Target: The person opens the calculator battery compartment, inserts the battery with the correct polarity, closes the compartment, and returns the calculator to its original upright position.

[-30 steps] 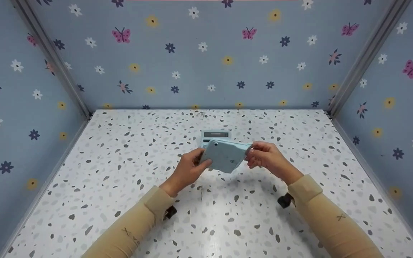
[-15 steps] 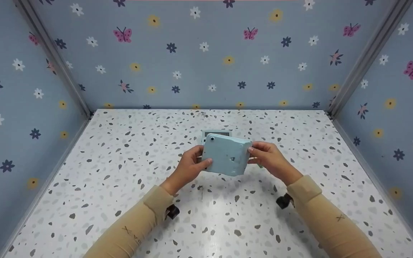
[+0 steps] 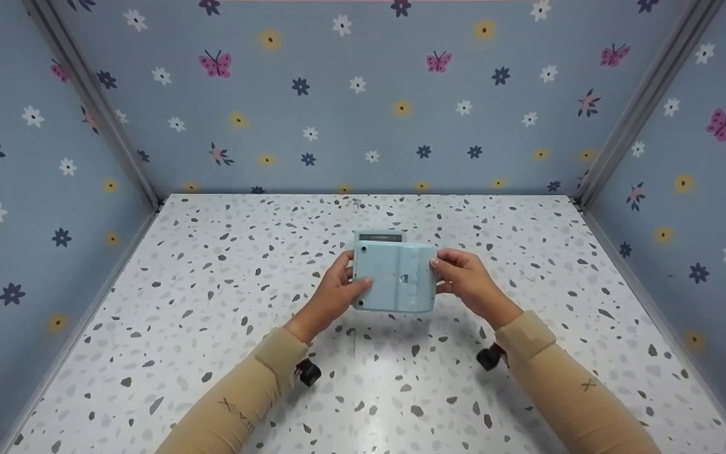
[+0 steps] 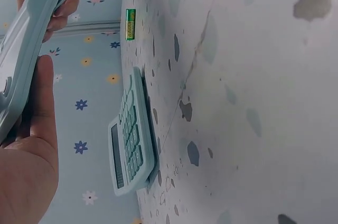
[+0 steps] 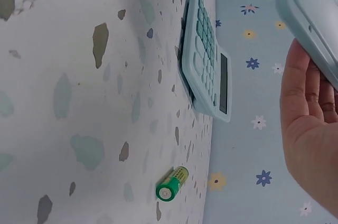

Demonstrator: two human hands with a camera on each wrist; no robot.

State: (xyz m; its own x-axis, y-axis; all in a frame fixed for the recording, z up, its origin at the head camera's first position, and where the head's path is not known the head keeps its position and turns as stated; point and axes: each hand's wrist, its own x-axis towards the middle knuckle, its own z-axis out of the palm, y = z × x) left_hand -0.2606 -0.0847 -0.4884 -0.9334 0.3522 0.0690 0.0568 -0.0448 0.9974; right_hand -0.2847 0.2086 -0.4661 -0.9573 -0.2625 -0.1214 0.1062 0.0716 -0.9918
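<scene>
Left sleeve (image 3: 227, 397): X-like mark, other marks unreadable. Left hand (image 3: 333, 295) grips the left side of a blue case (image 3: 383, 277), thumb on its near face, fingers behind; case is up off the bench (image 3: 180, 315), midway between its left and right edges, no readable writing. Calculator (image 4: 132, 134) lies face-up beyond it, toward the bench's far edge; key marks too small to read. Green battery (image 5: 172, 184) on the bench, right of calculator; label lettering unreadable. Right hand (image 3: 471, 285) pinches the case's right edge. Right sleeve (image 3: 574, 384): another X-like mark.
</scene>
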